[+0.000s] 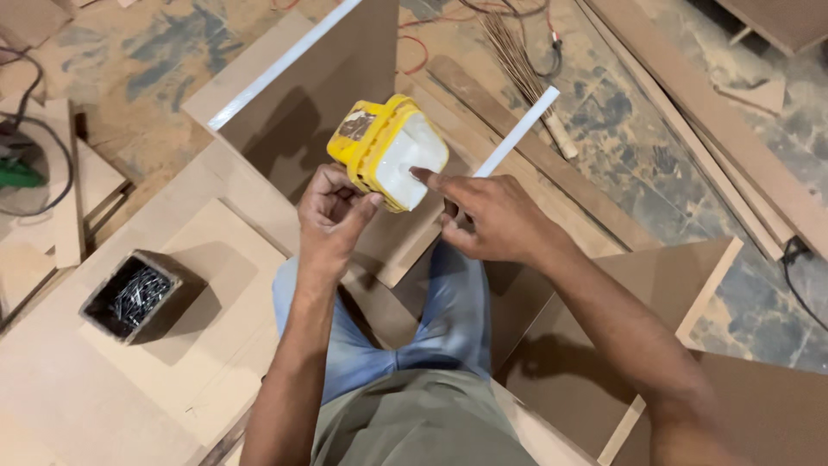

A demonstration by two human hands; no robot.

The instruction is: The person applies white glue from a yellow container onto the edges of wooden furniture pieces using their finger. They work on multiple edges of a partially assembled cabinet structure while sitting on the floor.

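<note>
My left hand (332, 216) grips a yellow plastic tub (379, 147) by its lower edge and tilts it toward me. The tub holds thick white paste (405, 164). My right hand (492, 220) reaches in from the right, its forefinger touching the surface of the white paste. Both hands are held above my knees, over brown fibreboard panels (328, 95) standing on edge with a white-banded rim.
A small open box of metal nails (138, 295) sits on a flat board (207, 259) at the left. A loose white edging strip (522, 129) and a broom (526, 73) lie beyond the tub. Cables and a green tool (17, 173) lie at far left; more boards lean at right.
</note>
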